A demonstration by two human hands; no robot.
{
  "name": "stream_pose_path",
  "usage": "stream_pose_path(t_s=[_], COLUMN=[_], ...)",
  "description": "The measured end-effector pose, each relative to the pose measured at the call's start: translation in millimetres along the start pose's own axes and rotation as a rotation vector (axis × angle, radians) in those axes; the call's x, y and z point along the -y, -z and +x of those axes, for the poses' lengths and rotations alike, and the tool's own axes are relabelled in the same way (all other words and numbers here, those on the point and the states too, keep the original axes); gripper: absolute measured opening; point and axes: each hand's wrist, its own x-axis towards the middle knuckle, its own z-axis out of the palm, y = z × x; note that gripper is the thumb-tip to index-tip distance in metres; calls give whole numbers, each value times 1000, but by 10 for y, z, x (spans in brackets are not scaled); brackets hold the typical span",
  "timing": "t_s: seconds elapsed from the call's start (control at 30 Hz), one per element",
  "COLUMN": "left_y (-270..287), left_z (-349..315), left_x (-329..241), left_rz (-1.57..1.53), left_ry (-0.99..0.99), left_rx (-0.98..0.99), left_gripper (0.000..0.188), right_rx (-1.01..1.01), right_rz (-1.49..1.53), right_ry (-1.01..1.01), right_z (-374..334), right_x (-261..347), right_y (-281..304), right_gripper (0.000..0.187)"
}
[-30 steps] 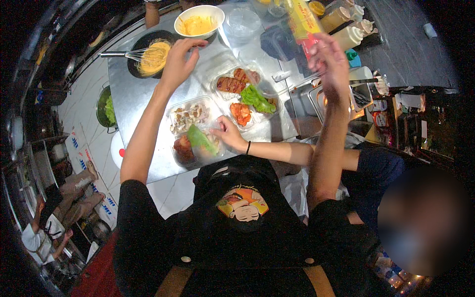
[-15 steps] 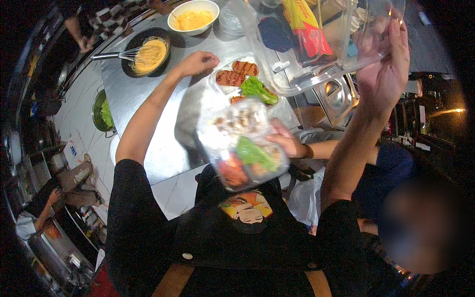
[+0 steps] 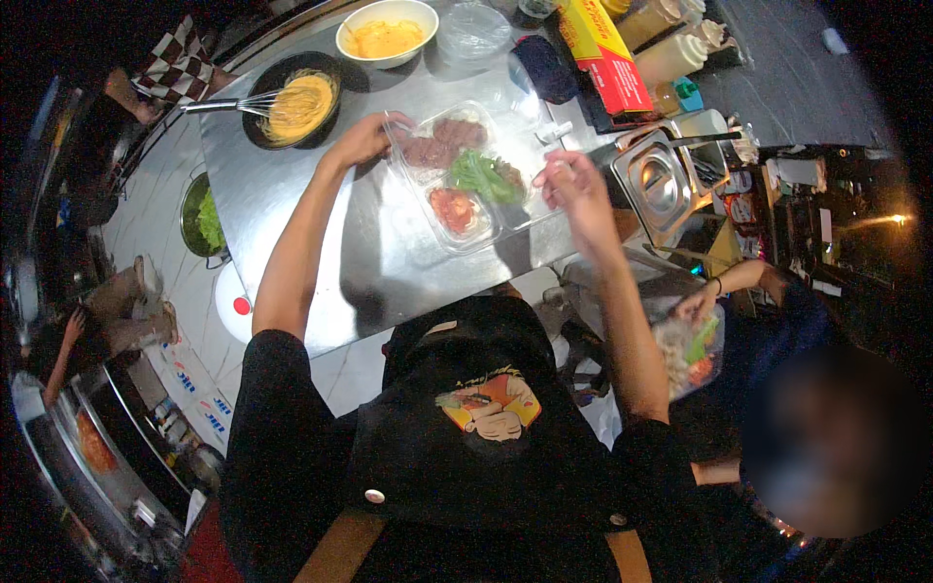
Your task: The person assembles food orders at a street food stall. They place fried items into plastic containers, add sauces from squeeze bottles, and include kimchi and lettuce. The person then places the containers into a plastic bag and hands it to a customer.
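A clear plastic lid point(image 3: 413, 194) lies over a compartmented takeaway container on the steel table. Through it show two browned patties point(image 3: 428, 153), green lettuce point(image 3: 483, 177) and a reddish-orange food point(image 3: 451, 212). My left hand point(image 3: 362, 141) is at the lid's far left corner, fingers curled on its edge. At the opposite right edge, my right hand point(image 3: 580, 199) has its fingers bent around the rim, slightly blurred. Whether the lid is pressed down all round, I cannot tell.
Behind stand a black bowl point(image 3: 328, 124) of orange sauce with a whisk point(image 3: 225, 104), and a white bowl point(image 3: 352, 17) of sauce. A red-yellow box point(image 3: 607, 73), squeeze bottles point(image 3: 671, 60) and a steel pan point(image 3: 653, 185) are at right. A co-worker's hand point(image 3: 695, 306) holds a filled container point(image 3: 696, 361).
My right hand has brought the lid down and left onto the container. My left hand has moved slightly left to its corner. The co-worker's filled container has gone off to the right.
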Motion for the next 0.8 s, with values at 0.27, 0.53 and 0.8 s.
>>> stream_pose_path(t_s=[0.27,0.53,0.8], left_y=[-473,-983,-1332], left_z=[-412,-436,-441], left_x=[-327,-632,-637], left_rz=[-35,391,509], left_ry=[115,155,185], left_rx=[-602,-823,-894], left_gripper=[42,58,59], right_rx=[-34,-76,39], right_rz=[-137,-786,-636], right_ry=[8,368,375], right_z=[453,613,656], right_x=[-749,-859,-943], right_y=[-216,-70,91], right_gripper=[28,33,28])
